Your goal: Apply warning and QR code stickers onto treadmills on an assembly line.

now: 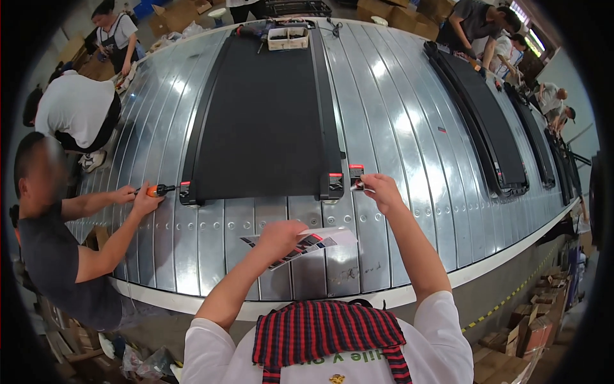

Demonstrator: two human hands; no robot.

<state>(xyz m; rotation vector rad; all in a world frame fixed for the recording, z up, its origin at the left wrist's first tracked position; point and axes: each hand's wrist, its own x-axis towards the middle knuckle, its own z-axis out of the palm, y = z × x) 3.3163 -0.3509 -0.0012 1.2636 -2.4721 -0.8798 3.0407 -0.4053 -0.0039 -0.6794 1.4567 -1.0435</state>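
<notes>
My left hand (283,239) is closed on a sheet of stickers (329,238), white with black and red labels, held low over the metal table. Between the fingertips of my right hand (382,191) is a small black and red sticker (356,173), just right of the treadmill deck's near corner. The black treadmill deck (259,121) lies flat on the table ahead of me. Similar labels sit on its near right end cap (335,184) and near left end cap (185,190).
A co-worker at left holds an orange power driver (157,191) against the deck's left corner. On the deck's far end stand a white parts box (288,38) and a drill (252,29). More black decks (480,121) lie at right, with people beside them.
</notes>
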